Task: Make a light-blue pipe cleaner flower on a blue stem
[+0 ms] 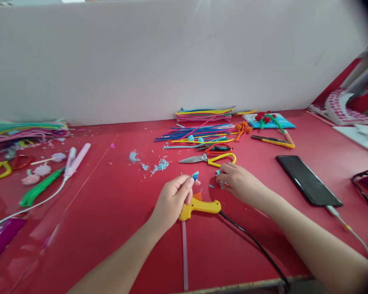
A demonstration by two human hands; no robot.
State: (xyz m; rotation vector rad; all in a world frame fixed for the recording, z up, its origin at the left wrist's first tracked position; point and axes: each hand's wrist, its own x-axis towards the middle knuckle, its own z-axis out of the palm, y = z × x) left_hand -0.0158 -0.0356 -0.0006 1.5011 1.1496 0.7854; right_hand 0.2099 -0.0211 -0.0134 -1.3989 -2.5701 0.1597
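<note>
My left hand [176, 194] pinches a small blue fuzzy piece [195, 176] between thumb and fingers; it looks like trimmed pipe cleaner. Just under that hand lies a yellow hot glue gun [204, 206], with a clear glue stick [185, 253] poking out toward me. To the right, my right hand [237, 179] is low over the table, fingers curled down and closed at a small light blue piece [217, 173]. Its fingertips are partly hidden. Yellow-handled scissors [222, 159] lie just beyond this hand, blades pointing left.
Pipe cleaners [199, 131] lie in bunches along the white partition [141, 61]. Blue clippings [160, 165] are scattered left of the scissors. A phone [308, 179] on a cable lies at right. At far left are a pink heated styler [76, 161] and a green-handled tool [41, 188]. A black cord [257, 245] crosses the front edge.
</note>
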